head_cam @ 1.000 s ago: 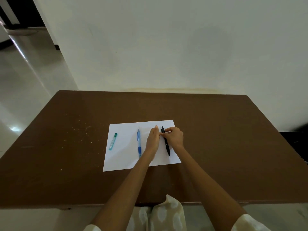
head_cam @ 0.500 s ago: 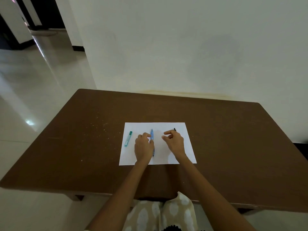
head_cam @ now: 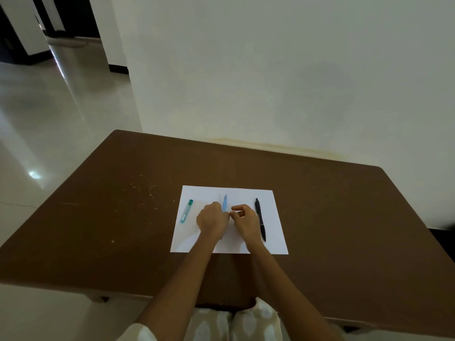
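Note:
A white sheet of paper [head_cam: 275, 232] lies on the brown table [head_cam: 332, 217]. On it a blue pen [head_cam: 224, 202] points away from me, with only its far end showing. My left hand [head_cam: 212, 219] is curled over the pen's near part and grips it. My right hand [head_cam: 245, 222] has come in from the right, and its thumb and forefinger pinch at the pen right beside the left fingertips. A black pen [head_cam: 260, 219] lies free on the paper, just right of my right hand. A small teal lead case [head_cam: 186, 211] lies free on the paper's left side.
The table stands against a white wall [head_cam: 270, 82]. Pale specks [head_cam: 145, 190] dot the tabletop left of the paper. Glossy tiled floor [head_cam: 37, 131] runs off to the left. My patterned clothing [head_cam: 234, 323] shows below the table's near edge.
My right hand has left the black pen on the paper and moved left to the blue pen. My left hand stays on the blue pen. The camera view has shifted.

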